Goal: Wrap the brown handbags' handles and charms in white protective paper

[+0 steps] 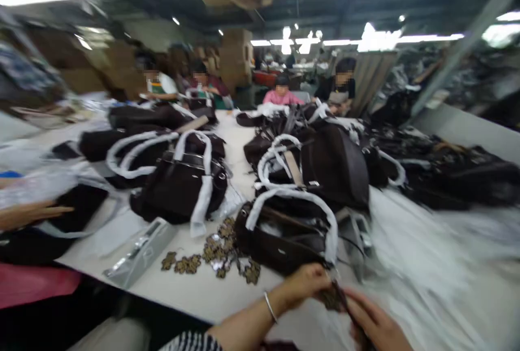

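Strap (345, 302), dark and narrow, lies at the lower right of the frame, between the person's two hands. Its long axis slants from beside the nearest bag's handle end down toward the bottom edge, leaning right. Left hand (306, 284): fingers bent and pinched on the upper end, beside a bronze-coloured piece (331, 298). Right hand (376, 318): grasping the strap lower down, thumb and fingers about it; detail blurred. A silver bracelet (269, 307) is on the left wrist, above a checked sleeve (193, 342).

Nearest bag (268, 240), dark brown, lies just above the left hand, its long axis running left to right and dipping rightward, its mouth facing up. One handle (298, 195) is wrapped in white and arches over the mouth. A small pale plate (281, 252) on the front is too blurred to read.

Bronze-coloured flower charms (187, 264) lie loose on the white table (174, 291), left of that bag. A grey tray (147, 259) stands farther left, its long axis slanting up to the right. At the left edge, a co-worker's hand (36, 214) rests by dark material.

Beyond, a second bag (182, 191) sits left of centre and a third (335, 164) right of centre. Co-workers, one in pink (282, 96), occupy the far end, before stacked cartons (234, 58).
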Tool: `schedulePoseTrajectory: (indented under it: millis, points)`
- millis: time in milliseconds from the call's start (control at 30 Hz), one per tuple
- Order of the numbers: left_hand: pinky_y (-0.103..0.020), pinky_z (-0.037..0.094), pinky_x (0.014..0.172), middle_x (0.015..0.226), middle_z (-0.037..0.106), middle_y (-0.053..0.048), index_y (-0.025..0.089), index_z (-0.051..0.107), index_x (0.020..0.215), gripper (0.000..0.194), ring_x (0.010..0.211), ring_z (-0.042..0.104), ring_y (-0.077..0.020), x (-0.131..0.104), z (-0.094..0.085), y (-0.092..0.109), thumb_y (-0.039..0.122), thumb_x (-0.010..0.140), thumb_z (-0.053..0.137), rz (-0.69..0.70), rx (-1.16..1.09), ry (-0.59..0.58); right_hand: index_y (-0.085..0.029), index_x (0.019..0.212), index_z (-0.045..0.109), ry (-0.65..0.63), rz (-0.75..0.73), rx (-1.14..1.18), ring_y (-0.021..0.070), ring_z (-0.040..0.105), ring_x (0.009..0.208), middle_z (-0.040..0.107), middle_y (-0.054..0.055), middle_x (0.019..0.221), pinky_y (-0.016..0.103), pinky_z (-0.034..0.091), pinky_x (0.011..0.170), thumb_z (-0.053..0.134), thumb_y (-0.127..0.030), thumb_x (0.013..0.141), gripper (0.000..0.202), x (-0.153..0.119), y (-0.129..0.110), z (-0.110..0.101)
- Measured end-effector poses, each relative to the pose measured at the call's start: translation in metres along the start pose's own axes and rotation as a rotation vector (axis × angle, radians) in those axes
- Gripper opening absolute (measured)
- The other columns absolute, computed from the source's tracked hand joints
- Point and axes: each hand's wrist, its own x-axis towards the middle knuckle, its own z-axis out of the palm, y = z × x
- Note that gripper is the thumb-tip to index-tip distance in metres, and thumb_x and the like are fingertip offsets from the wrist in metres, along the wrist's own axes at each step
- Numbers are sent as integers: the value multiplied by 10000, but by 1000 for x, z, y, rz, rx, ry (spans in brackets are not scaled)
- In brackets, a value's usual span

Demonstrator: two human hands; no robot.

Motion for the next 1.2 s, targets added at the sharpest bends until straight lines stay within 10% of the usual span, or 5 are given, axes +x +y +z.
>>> schedulePoseTrajectory:
  millis: [267, 500, 700, 833, 1200]
  points:
    - [-367, 540, 792, 951, 662, -73, 132, 604, 983, 439, 811, 644, -168, -13, -5, 8, 430, 710, 776, -37, -133, -174, -187, 951, 612, 177, 210, 391, 166, 635, 687, 675, 26, 792, 297, 529, 632, 701, -451, 736, 351, -12, 30, 7]
    - [-352, 524, 854, 1028, 667, -82, 140, 645, 1042, 391, 938, 634, -198, -27, 10, -4, 468, 830, 665, 77, -47, -127, -214, 978, 634, 149, -123, -120, 188, 639, 838, 691, 47, 940, 332, 494, 815, 591, -242, 838, 149, -8, 44, 15]
    - [-255, 505, 732, 868, 649, -28, 154, 619, 977, 358, 810, 621, -160, -27, 32, -15, 455, 797, 694, 165, 213, 176, -224, 882, 668, 16, -315, -296, 170, 623, 809, 696, 29, 876, 273, 461, 758, 578, -205, 857, 95, 11, 68, 5]
    - [-318, 561, 743, 917, 676, -48, 166, 563, 1032, 454, 836, 694, -204, -29, 54, -15, 491, 755, 718, 65, 78, 298, -222, 839, 697, -20, -312, -213, 156, 633, 768, 713, 5, 812, 255, 456, 735, 596, -225, 835, 101, 30, 98, -48]
    - [-270, 545, 532, 806, 725, -58, 156, 617, 970, 630, 721, 702, -236, -30, 85, -20, 513, 507, 852, 74, -71, 773, -134, 1236, 612, 641, -112, -325, 218, 560, 1197, 638, 130, 1294, 362, 384, 1063, 355, -259, 926, 421, 192, 166, -291]
